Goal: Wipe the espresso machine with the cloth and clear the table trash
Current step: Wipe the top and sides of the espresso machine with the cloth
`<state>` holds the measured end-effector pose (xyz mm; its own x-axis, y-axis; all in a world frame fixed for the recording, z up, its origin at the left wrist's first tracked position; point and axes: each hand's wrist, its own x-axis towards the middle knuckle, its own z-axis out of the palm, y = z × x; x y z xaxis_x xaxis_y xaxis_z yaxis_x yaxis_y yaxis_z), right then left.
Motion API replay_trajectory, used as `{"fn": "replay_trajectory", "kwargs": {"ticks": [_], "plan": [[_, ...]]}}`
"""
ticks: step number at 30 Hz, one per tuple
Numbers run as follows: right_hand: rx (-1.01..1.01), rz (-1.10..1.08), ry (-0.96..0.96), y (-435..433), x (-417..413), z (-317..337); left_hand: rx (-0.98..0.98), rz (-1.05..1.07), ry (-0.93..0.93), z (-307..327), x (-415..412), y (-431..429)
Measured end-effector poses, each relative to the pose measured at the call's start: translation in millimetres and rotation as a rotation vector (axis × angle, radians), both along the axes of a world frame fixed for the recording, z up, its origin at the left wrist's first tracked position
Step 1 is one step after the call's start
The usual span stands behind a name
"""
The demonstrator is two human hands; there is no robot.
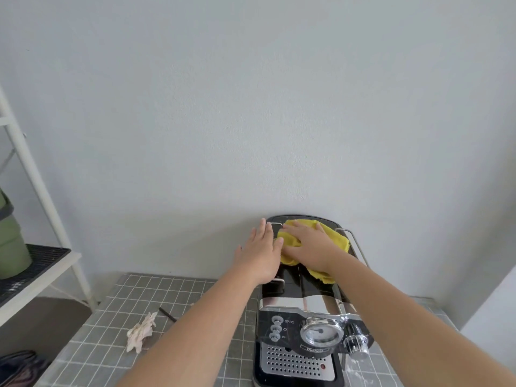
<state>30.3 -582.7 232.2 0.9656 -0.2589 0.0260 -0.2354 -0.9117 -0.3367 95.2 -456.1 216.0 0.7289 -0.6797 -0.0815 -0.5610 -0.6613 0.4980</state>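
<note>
While pressing crumpled yellow cloth (315,241) flat under right hand (310,247), open-palmed atop black-and-chrome espresso machine (298,325).
Left hand (261,254) open, apparently bracing; crumpled white paper trash (141,332) lies nearer left, on grey-tiled tabletop (111,344).

Left hand (262,251) flat, fingers extended; right hand (310,245) palm-down, fingers spread.

Black espresso machine (304,297): top is showing glossy, mirror-smooth plastic; front band and perforated tray are reading as polished chrome metal. Yellow cloth (333,236) is looking soft, napped, matt. Grey grid-patterned table cover (106,344) is appearing matt. Crumpled pale paper scrap (141,332) is looking creased, dull.
</note>
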Motion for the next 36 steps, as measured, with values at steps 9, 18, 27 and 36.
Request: {"fn": "replay_trajectory", "kwargs": {"ticks": [9,18,27,36], "plan": [[0.211,0.025,0.033,-28.9,-19.6,3.7,-0.046,0.009,-0.016,-5.1,-5.4,8.0],[-0.012,-0.162,0.029,-7.8,-3.3,-3.4,-0.071,0.02,-0.007,-7.4,-10.3,15.5],[-0.055,0.057,0.168,25.8,-65.8,-3.2,-0.079,0.029,0.009,-8.4,-11.0,16.4],[-0.046,-0.141,0.102,-22.4,29.9,-3.4,-0.073,0.047,0.003,-9.2,-17.6,19.2]]}}
